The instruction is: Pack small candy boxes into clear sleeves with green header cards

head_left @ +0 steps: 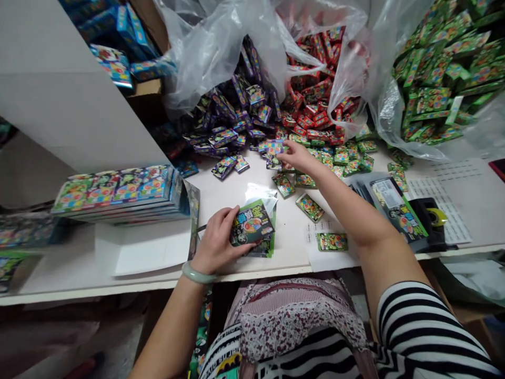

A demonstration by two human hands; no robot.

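Left hand (215,239) pinches the left end of a green pouch (251,226) lying flat near the table (236,187) front, long axis left-right, right end tilted up, while right hand (296,156), fingers loosely together, touches a packet (273,159), grip unclear.

Green pouch (252,225), purple packets (232,118), striped sleeve (428,326)
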